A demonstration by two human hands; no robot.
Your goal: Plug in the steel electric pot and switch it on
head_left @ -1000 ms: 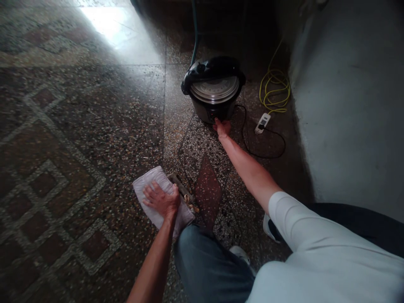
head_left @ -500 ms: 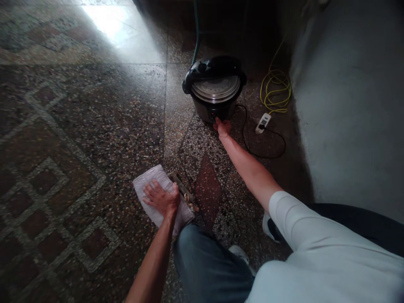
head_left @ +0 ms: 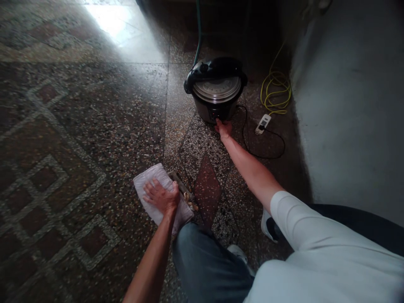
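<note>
An electric pressure cooker [head_left: 217, 86] with a black lid handle and a silvery lid top stands on the floor ahead. My right hand [head_left: 223, 128] reaches its lower front, just below a small red light. The fingers there are bent together at the control panel [head_left: 217, 113]; whatever they grip is hidden. My left hand [head_left: 161, 195] lies flat, fingers spread, on a folded pale towel [head_left: 154, 174]. Beneath the towel's right side a narrow brown wooden-looking piece [head_left: 180, 183] shows, with small pale bits [head_left: 189, 200] beside it.
A dark cord runs from the cooker to a white power strip [head_left: 263, 124] on the right. Behind it lies a coiled yellow cable [head_left: 276, 92]. A pale wall [head_left: 350, 105] closes off the right side. My bent knee [head_left: 202, 256] is close to the towel.
The view has shifted very slightly. Both hands keep their places, on the towel and at the cooker's front.
</note>
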